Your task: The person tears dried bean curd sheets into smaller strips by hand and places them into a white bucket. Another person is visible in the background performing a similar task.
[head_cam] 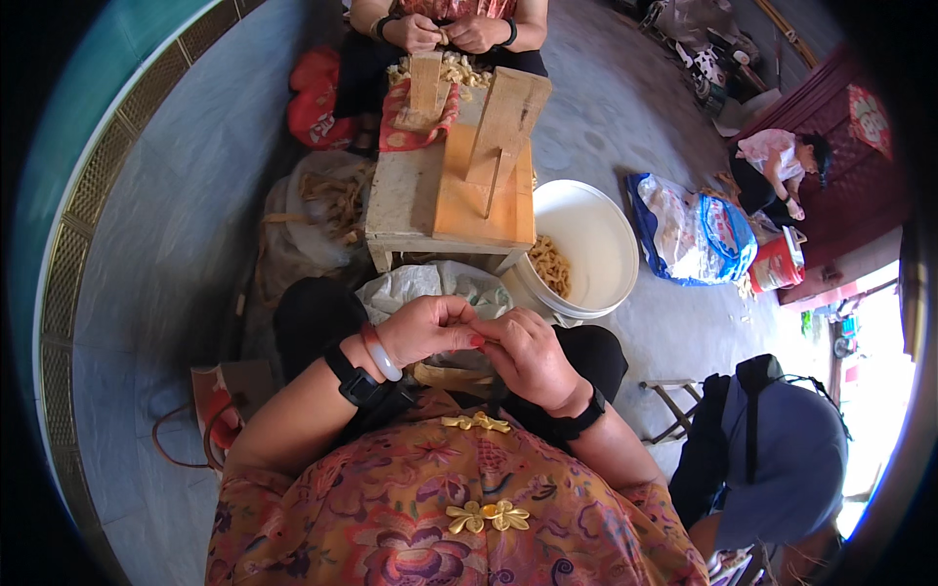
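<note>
My left hand (pixel 429 333) and my right hand (pixel 527 355) meet above my lap, fingertips pinched together. Whatever small thing may be between them is hidden by the fingers. A red-and-white bangle (pixel 379 353) and a black band circle my left wrist; another black band is on the right. Below the hands, pale brown strips (pixel 454 377) lie in my lap beside a white woven sack (pixel 440 286). Ahead stands a low wooden table (pixel 407 190) bearing an orange-brown board (pixel 465 198) with an upright wooden block (pixel 506 124). Right of it, a white bucket (pixel 597 242) holds many small knotted tan pieces (pixel 549 265).
Across the table, a co-worker's hands (pixel 443 33) work over a pile of pale pieces (pixel 462 69). A plastic bag of strips (pixel 322 198) sits at left. Farther right are a blue-and-white bag (pixel 692 231), a red bucket (pixel 778 260) and a seated person (pixel 777 168). Someone in a blue-grey hat (pixel 784 447) is close by.
</note>
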Demonstrator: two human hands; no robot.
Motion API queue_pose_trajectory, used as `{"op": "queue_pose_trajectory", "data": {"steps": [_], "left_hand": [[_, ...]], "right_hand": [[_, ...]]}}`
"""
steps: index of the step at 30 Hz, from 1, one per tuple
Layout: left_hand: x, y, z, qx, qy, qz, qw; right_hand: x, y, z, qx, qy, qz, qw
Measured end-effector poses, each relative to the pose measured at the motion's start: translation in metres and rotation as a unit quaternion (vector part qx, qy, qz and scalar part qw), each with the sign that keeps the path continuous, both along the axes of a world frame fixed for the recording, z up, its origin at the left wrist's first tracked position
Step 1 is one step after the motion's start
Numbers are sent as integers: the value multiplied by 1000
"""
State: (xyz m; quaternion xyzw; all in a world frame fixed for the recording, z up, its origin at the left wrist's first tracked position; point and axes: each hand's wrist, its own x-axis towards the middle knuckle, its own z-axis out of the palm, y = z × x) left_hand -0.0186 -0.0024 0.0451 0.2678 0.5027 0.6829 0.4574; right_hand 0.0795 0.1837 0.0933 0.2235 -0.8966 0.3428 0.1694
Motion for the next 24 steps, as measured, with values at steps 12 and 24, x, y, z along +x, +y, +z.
{"op": "queue_pose_trajectory", "data": {"steps": [12, 24], "left_hand": [[-12, -1, 4, 156, -193, 106, 963], [-9, -1, -22, -71, 35, -125, 989]], "right_hand": [[-8, -6, -25, -24, -6, 76, 997], [-10, -11, -36, 39, 52, -39, 997]]}}
